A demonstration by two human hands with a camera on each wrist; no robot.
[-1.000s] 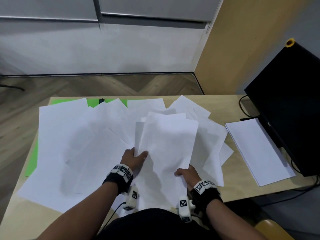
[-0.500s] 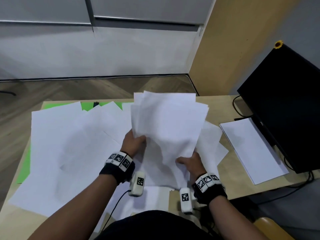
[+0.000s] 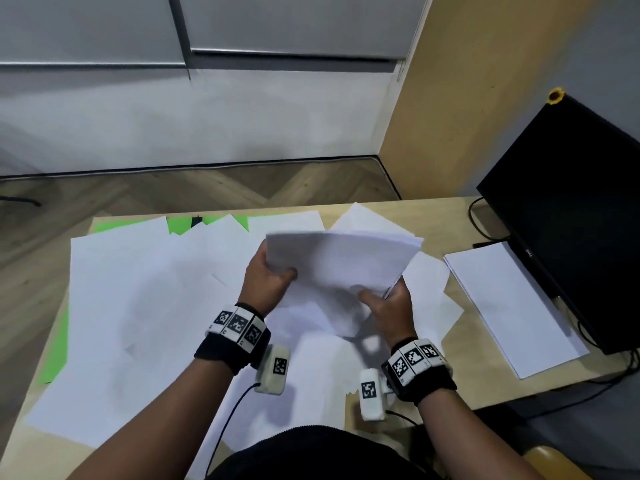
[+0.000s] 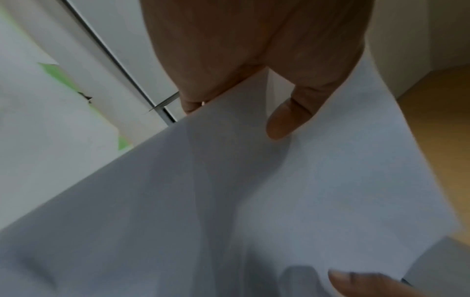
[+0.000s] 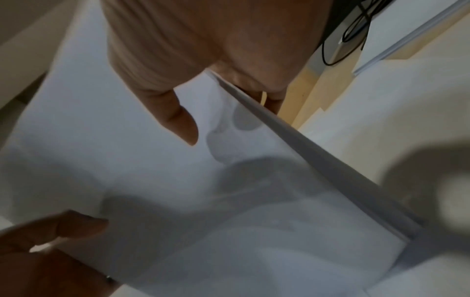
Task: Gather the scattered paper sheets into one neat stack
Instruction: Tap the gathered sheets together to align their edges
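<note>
A bundle of white sheets (image 3: 339, 261) is held up off the desk, tilted and turned sideways. My left hand (image 3: 268, 278) grips its left edge with the thumb on top (image 4: 287, 120). My right hand (image 3: 386, 306) grips its lower right corner, thumb on the top sheet (image 5: 183, 124), fingers hidden under the bundle (image 5: 254, 180). Many loose white sheets (image 3: 138, 306) still lie spread over the wooden desk (image 3: 436, 216), overlapping, mostly to the left and below my hands. A few more sheets (image 3: 433, 282) lie to the right of the bundle.
A neat pile of white paper (image 3: 512, 306) lies at the right, beside a black monitor (image 3: 571, 216) with cables. Green sheets (image 3: 55, 355) peek from under the white ones at the left and back edges. The desk's back edge borders wooden floor.
The bundle was lifted off the desk and stood up, and now it has been turned sideways and lowered, with both hands shifted onto its side edges.
</note>
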